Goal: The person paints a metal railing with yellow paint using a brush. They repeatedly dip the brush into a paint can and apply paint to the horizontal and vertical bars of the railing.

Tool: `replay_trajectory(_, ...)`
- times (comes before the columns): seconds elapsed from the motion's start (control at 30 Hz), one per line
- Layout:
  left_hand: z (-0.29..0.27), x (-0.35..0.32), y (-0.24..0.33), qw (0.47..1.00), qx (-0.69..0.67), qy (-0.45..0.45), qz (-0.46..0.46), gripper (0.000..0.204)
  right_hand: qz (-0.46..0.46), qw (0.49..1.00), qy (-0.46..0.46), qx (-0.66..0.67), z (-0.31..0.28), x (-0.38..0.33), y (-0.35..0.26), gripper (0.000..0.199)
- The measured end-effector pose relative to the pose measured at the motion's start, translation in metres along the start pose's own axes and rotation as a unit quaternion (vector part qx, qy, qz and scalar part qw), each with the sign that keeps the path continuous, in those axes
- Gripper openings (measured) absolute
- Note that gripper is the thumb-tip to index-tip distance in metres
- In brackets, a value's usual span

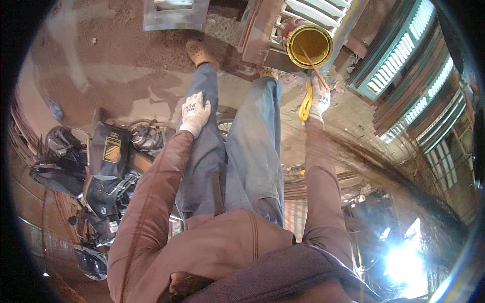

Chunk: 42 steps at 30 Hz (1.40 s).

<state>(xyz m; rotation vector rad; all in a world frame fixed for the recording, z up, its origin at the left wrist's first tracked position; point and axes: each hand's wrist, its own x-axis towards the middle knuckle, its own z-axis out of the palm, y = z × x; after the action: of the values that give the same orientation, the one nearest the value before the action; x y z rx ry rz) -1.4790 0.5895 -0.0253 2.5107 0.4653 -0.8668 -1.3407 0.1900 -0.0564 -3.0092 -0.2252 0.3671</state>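
My left hand (195,112), in a white glove with dark print, lies on my left trouser leg (204,83) with its fingers spread over the cloth. A small dark patch shows by its fingertips; I cannot tell what it is. My right hand (320,97), gloved alike, is closed around a thin wooden stick (307,56). The stick slants up into an open round can (313,43) with yellowish-brown liquid in it. Against the same hand sits a flat yellow handle-like thing (305,103) with a slot; its other end is hidden.
The can stands by a slatted wooden shutter (323,9); another shutter frame (176,14) lies at the top. Several green shutters (391,60) lean at the right. Motorbikes (103,166) stand at the left, and a bright glare (404,262) fills the lower right. The floor (116,65) is brown and stained.
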Motion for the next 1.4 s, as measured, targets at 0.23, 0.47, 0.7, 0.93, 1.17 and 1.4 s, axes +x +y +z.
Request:
replay_trajectory(0.23,-0.043,0.023,-0.018,0.995,0.043,-0.071,0.047,0.014,0.009,0.979,0.031,0.202,-0.04,0.0,-0.084,0.037)
replay_trajectory(0.47,-0.021,0.037,-0.037,0.984,0.122,-0.082,0.104,0.035,0.05,0.982,0.079,0.165,-0.01,0.065,-0.13,0.036)
replay_trajectory(0.7,-0.023,0.01,-0.013,0.985,0.103,-0.059,0.125,0.037,0.01,0.988,0.057,0.146,-0.004,0.052,-0.133,0.035)
replay_trajectory(0.93,-0.004,-0.029,-0.046,0.98,0.152,-0.072,0.11,0.038,0.014,0.99,0.081,0.115,-0.004,0.031,-0.154,0.034)
replay_trajectory(1.17,-0.021,-0.013,-0.041,0.95,0.263,-0.093,0.141,0.039,-0.024,0.991,0.052,0.119,-0.043,0.013,-0.204,0.033)
replay_trajectory(1.4,-0.01,-0.009,-0.06,0.963,0.197,-0.12,0.139,0.052,0.114,0.967,0.163,0.157,0.023,-0.048,-0.193,0.039)
